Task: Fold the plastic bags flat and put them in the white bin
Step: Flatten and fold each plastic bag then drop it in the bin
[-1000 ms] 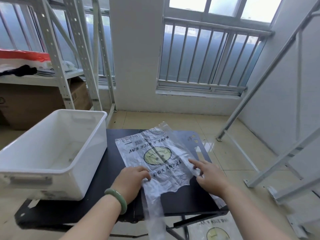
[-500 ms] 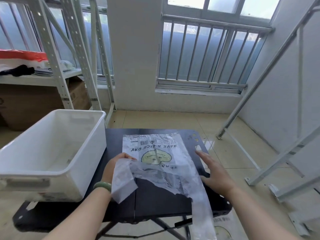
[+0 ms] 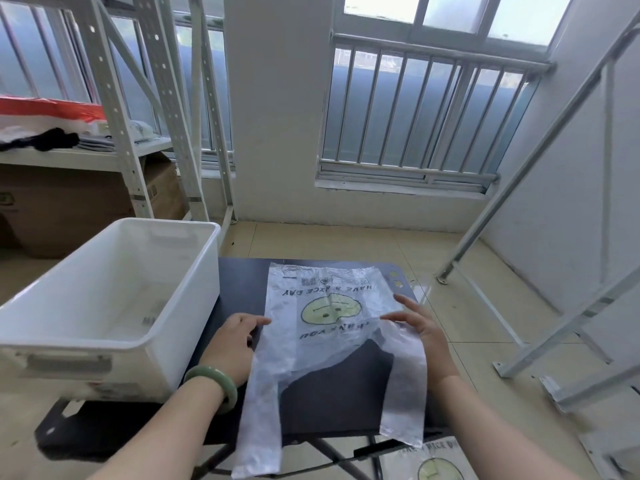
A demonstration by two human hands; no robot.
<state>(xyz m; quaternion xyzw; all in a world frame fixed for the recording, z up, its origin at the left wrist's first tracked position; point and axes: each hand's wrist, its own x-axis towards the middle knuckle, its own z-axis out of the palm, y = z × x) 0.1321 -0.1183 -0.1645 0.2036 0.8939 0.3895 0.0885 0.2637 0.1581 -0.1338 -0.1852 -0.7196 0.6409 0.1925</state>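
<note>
A clear plastic bag with a yellow-green smiley print lies spread on the black folding table. Its two handles point toward me and hang over the front edge. My left hand, with a green bangle on the wrist, rests at the bag's left edge, fingertips touching the plastic. My right hand lies with straight fingers on the bag's right edge. The white bin stands on the left part of the table, beside my left hand, and shows no bags inside.
A second printed bag lies on the floor under the table's front right. A metal shelf rack with cardboard boxes stands at the left. Slanted metal frame parts lean at the right, near the wall.
The left handle that my left hand held up now lies flat. The bag is spread out straighter, with both handles toward me. Both hands have moved to the bag's side edges.
</note>
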